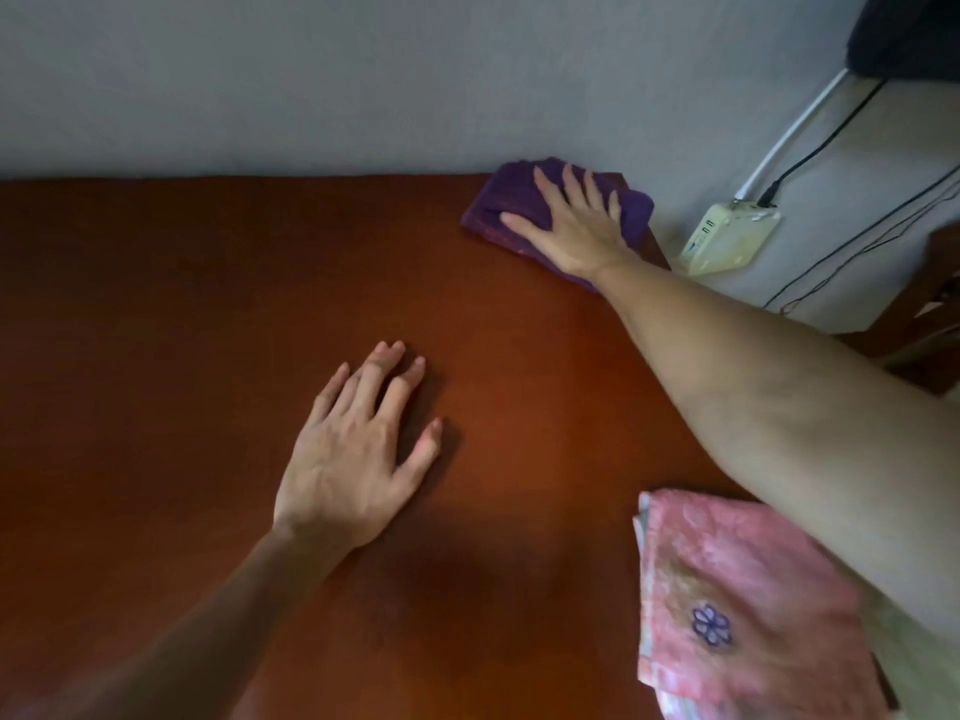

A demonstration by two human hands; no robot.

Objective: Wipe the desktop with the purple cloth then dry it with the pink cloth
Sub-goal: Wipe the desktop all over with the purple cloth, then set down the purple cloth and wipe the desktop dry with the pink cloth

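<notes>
The reddish-brown wooden desktop fills most of the view. At its far right corner lies the folded purple cloth. My right hand presses flat on that cloth, fingers spread and pointing toward the wall. My left hand rests palm down on the bare wood near the middle, fingers apart and holding nothing. The folded pink cloth, with a small purple flower mark, lies at the near right edge, partly under my right forearm.
A grey wall runs along the desk's far edge. Past the right edge, a cream power strip sits on the floor with white and black cables rising from it. A dark wooden piece of furniture stands further right.
</notes>
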